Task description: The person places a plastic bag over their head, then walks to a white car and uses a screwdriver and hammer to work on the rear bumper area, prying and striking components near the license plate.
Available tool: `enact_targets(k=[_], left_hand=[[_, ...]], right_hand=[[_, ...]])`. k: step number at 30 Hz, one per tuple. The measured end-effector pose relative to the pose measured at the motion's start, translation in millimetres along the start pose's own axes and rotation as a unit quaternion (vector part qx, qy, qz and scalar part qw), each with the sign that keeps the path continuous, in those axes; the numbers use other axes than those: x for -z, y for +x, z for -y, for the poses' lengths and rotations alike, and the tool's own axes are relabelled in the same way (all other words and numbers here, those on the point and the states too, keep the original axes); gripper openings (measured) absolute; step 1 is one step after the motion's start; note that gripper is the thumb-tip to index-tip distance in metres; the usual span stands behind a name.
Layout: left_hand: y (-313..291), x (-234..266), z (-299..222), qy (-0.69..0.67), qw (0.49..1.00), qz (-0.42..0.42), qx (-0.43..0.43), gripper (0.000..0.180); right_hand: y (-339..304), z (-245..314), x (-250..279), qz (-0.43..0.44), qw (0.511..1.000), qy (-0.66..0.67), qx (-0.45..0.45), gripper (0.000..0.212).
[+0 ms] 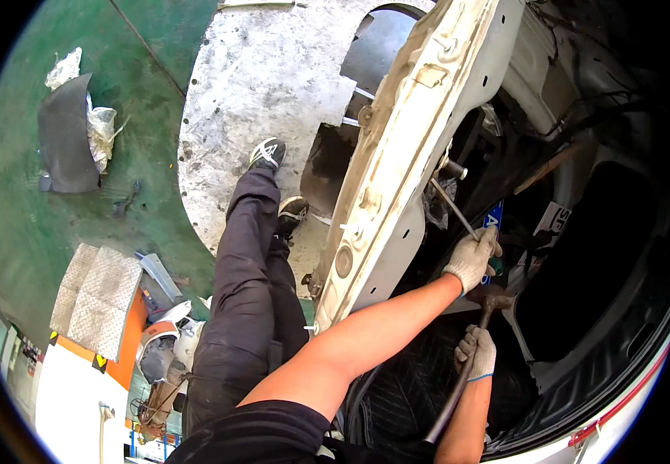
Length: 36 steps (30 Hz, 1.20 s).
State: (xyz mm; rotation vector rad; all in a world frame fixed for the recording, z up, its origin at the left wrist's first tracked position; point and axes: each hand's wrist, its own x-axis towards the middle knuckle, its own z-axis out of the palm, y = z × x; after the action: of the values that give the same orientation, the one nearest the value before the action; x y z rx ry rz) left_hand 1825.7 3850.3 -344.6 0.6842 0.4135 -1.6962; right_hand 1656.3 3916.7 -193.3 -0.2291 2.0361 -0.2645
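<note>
Both my hands wear pale knit work gloves. My left hand [470, 259] is closed round a thin metal rod [455, 207], perhaps a chisel or punch. The rod's far end reaches the inner edge of the bare cream-white car body panel [397, 178]. Below it, my right hand [474, 354] grips a hammer [445, 410] by the handle, close to its head. The brown, worn hammer head lies just under my left hand. A short metal cylinder [454, 170] sticks out near the rod's tip.
The open dark car boot [435, 363] lies under my arms, with a blue plate [493, 216] and a white plate [553, 220] inside. A scuffed pale platform [250, 85] is under my feet. On the green floor lies a dark panel [70, 139]. An orange-and-white cabinet [80, 402] stands at lower left.
</note>
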Motion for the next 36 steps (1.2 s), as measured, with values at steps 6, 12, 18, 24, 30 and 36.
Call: enact_targets(k=[6,12,18,24,30,36], left_hand=[[-2.0,-2.2,-4.5,0.003,1.000,-0.013,0.003,0.051],[-15.6,1.3,0.8,-0.044,0.992,0.114,0.023,0.050],[-9.7,-13.3,-23.6,-0.108,0.984,0.145,0.002,0.049],[-18.0,-5.8,-20.2,-0.097,0.985,0.140,0.024,0.049],[-17.4,-4.9,-18.0,-0.059,0.994,0.088,0.027,0.053],[-11.4,-0.1,-12.4,0.002,0.998,-0.037,0.053,0.062]], right_hand=[[-36.6,20.7,-33.8,0.021,0.990,-0.120,0.067,0.018],[-42.1,9.9,-15.2,-0.022,0.989,-0.124,0.075,0.019],[-58.5,24.1,-35.2,0.005,0.994,-0.080,0.077,0.019],[-75.3,16.7,-15.2,-0.080,0.969,-0.208,0.110,0.019],[-64.1,28.4,-20.6,-0.076,0.975,-0.176,0.114,0.012],[-71.9,12.4,-6.0,-0.098,0.963,-0.232,0.097,0.020]])
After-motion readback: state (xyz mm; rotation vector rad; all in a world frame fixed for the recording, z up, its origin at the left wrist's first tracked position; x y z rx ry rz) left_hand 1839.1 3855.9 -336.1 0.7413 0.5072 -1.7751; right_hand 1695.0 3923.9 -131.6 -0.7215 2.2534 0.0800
